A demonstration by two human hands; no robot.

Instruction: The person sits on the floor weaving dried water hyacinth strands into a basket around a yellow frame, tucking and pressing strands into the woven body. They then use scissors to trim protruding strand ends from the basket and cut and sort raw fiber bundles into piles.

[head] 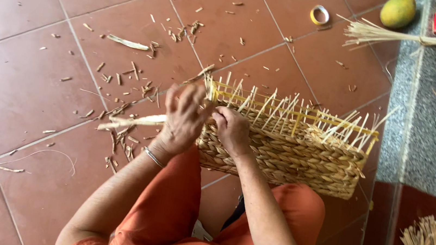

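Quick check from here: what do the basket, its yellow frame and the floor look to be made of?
Basket: braided dried plant fibre, straw-like, matte tan, loose stalk ends sticking up. Yellow frame: thin straight bars, probably coated wire or plastic; cannot tell which. Floor: reddish-brown tiles with pale grout lines, likely fired clay, slight sheen. Both hands grip the rim corner.

Evenly bright, soft daylight with no clear source. Faint, short shadows only under the basket (302,148) and beneath the arms toward 6 o'clock. Dull sheen, no hard glare, on the floor tiles (26,73) toward 9 o'clock. Slight motion blur on the left hand (184,117); sharp elsewhere, mild stretching toward the corners.
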